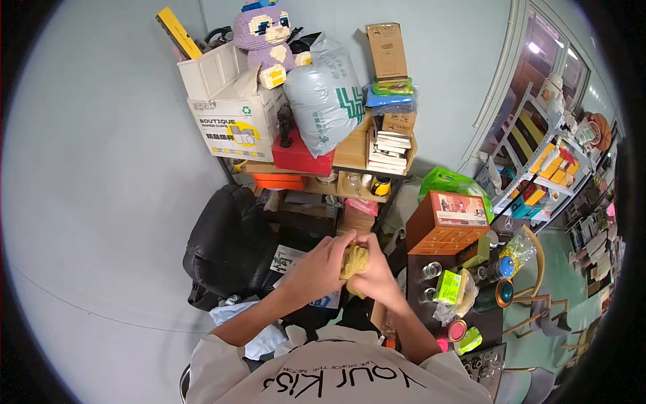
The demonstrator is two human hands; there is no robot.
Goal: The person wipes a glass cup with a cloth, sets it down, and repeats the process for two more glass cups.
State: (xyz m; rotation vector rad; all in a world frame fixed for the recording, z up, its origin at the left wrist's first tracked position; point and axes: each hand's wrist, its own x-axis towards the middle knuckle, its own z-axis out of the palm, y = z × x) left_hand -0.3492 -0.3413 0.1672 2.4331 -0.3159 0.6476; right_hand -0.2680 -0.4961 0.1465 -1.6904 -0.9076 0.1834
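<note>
A crumpled yellow cloth (pixel 354 261) is bunched up between my two hands, held out in front of my chest. My left hand (pixel 324 264) closes round it from the left, fingers curled over its top. From the other side my right hand (pixel 378 268) grips the same cloth. A bit of the cloth hangs out below the fingers. Much of it is hidden inside my hands. Below and behind my left forearm are a black bag-like bundle (pixel 232 236) and a light blue cloth (pixel 259 337).
A shelf (pixel 351 153) ahead bears a paper-cup carton (pixel 232 128), a stuffed grey plastic bag (pixel 324 108), a purple brick-built figure (pixel 262 34) and books (pixel 389 151). At right, a dark table (pixel 420 323) holds a brown drawer box (pixel 441 229), jars and packets. Chairs (pixel 545 316) stand beyond.
</note>
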